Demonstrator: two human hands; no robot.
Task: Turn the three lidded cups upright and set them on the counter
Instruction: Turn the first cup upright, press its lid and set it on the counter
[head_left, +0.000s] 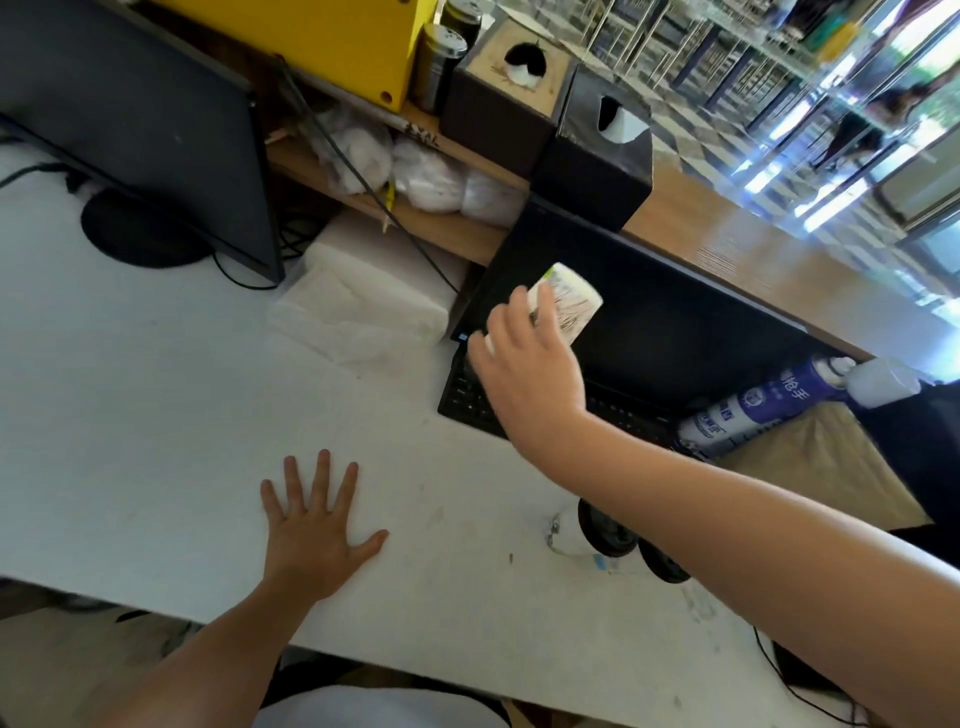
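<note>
White counter (156, 415): 1 cup (569, 301) in right hand (530, 364), 2 cups (608, 525) sideways.

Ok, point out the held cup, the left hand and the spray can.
cup (571, 306): head view, on its printed side wall.
left hand (311, 530): head view, on the back of the hand.
spray can (761, 406): head view, on its label, mid-body.

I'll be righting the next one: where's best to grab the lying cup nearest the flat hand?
Likely the cup's clear body, wrapped from above and from the left: it lies on its side with the black lid at its right end, partly under the right forearm.
</note>
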